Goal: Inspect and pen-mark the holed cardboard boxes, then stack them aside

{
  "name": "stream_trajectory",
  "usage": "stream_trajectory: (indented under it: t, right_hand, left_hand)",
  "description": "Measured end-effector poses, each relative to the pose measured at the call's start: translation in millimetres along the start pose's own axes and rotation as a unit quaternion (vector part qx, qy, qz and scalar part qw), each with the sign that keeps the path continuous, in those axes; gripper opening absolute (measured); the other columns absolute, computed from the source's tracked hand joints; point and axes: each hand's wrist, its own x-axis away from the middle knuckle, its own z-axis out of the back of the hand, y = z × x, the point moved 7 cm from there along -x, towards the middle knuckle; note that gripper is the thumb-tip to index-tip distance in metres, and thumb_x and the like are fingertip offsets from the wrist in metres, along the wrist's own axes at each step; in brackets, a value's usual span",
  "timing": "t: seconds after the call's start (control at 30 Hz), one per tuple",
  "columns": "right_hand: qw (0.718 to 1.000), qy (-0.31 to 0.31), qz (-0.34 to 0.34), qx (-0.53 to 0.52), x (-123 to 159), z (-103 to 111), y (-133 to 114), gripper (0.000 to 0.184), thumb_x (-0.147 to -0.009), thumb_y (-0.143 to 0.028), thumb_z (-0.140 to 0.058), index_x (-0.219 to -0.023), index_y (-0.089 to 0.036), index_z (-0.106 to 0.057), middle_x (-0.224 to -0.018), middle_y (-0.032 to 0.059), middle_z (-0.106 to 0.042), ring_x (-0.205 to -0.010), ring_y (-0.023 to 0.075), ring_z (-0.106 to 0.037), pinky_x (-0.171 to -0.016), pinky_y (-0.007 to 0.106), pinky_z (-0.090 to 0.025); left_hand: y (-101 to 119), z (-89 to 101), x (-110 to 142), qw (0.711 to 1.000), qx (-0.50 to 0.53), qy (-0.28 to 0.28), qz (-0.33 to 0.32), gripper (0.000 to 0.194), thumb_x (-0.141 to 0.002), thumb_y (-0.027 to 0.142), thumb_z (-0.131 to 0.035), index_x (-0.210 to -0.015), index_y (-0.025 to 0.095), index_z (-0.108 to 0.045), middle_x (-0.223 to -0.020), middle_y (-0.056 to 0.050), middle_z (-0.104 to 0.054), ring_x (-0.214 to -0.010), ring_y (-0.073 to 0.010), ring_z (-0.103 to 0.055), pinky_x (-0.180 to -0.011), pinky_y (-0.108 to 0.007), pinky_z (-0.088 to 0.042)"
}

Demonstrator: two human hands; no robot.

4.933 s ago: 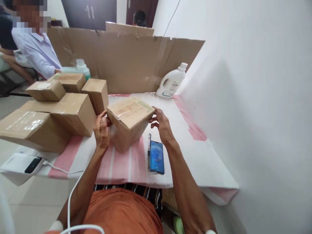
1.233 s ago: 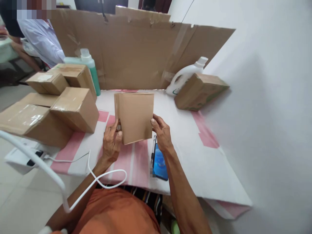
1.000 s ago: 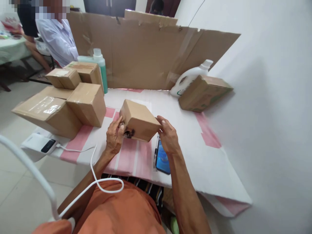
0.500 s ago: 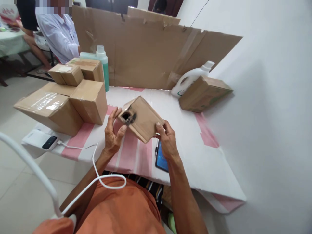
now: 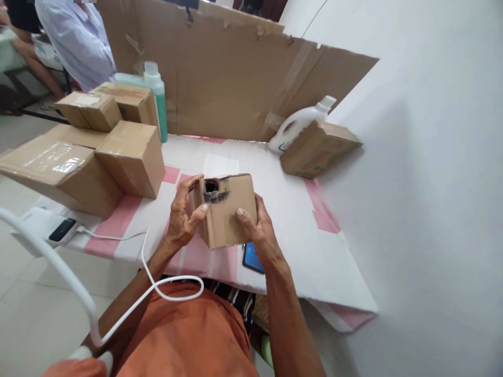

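Observation:
I hold a small brown cardboard box (image 5: 228,214) above the pink-striped table cover (image 5: 298,220), both hands on it. A dark hole with black smudges shows on the face turned toward me, near its top left. My left hand (image 5: 183,217) grips the box's left side, thumb on the front face. My right hand (image 5: 257,230) wraps the right side and lower edge. A blue phone (image 5: 251,257) lies on the table, partly hidden under my right hand.
Several taped cardboard boxes (image 5: 129,157) are stacked at the left. Another box (image 5: 316,149) leans by a white jug (image 5: 293,128) at the back right. A green bottle (image 5: 157,99) stands before the cardboard screen (image 5: 236,73). A white device (image 5: 43,230) and cable lie at left. A person in a light shirt (image 5: 76,39) sits beyond.
Earlier I held a larger taped box, which now rests by the jug. Over the last second I have turned the small box so its holed face points toward me.

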Motion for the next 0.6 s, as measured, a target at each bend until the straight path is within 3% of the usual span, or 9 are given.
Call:
stream_trajectory:
  t: [0.1,0.23,0.43,0.6]
  right_hand:
    - [0.998,-0.032,-0.024,-0.046,6.2,-12.2,0.1,0.061,-0.094,-0.066,-0.068,-0.146,-0.038,-0.056,-0.151,0.0017,-0.065,-0.14,0.0307,-0.061,-0.114,0.045,-0.054]
    - [0.996,-0.042,-0.059,-0.048,26.0,-18.3,-8.8,0.056,-0.096,-0.065,-0.067,-0.144,-0.036,-0.06,-0.148,0.0022,-0.068,-0.138,0.0312,-0.063,-0.114,0.046,-0.055]
    - [0.994,-0.073,-0.084,0.011,48.3,-21.4,-27.9,0.055,-0.096,-0.07,-0.064,-0.136,-0.032,-0.066,-0.138,0.0061,-0.073,-0.122,0.0311,-0.07,-0.102,0.046,-0.06]
    - [0.993,-0.057,-0.1,0.033,64.4,-24.1,-20.9,0.057,-0.096,-0.069,-0.064,-0.136,-0.028,-0.066,-0.138,0.0103,-0.073,-0.119,0.0324,-0.071,-0.094,0.046,-0.063]
  left_hand:
    - [9.2,0.5,1.6,1.0,-0.014,0.0,0.0,0.059,-0.099,0.055,-0.059,-0.148,0.023,-0.057,-0.147,-0.013,-0.064,-0.138,-0.0327,-0.06,-0.12,-0.052,-0.047]
    - [31.5,6.2,2.8,0.998,-0.055,0.011,0.02,0.051,-0.102,0.052,-0.054,-0.144,0.024,-0.064,-0.139,-0.01,-0.07,-0.129,-0.0307,-0.063,-0.117,-0.05,-0.049]
    - [39.5,17.3,13.1,0.983,0.023,0.0,0.18,0.045,-0.102,0.045,-0.059,-0.138,0.022,-0.072,-0.136,-0.009,-0.074,-0.131,-0.0311,-0.066,-0.116,-0.047,-0.05]
    - [28.1,25.2,42.3,0.967,0.054,-0.033,0.248,0.051,-0.101,0.048,-0.061,-0.143,0.021,-0.069,-0.141,-0.01,-0.073,-0.133,-0.0318,-0.066,-0.114,-0.045,-0.054]
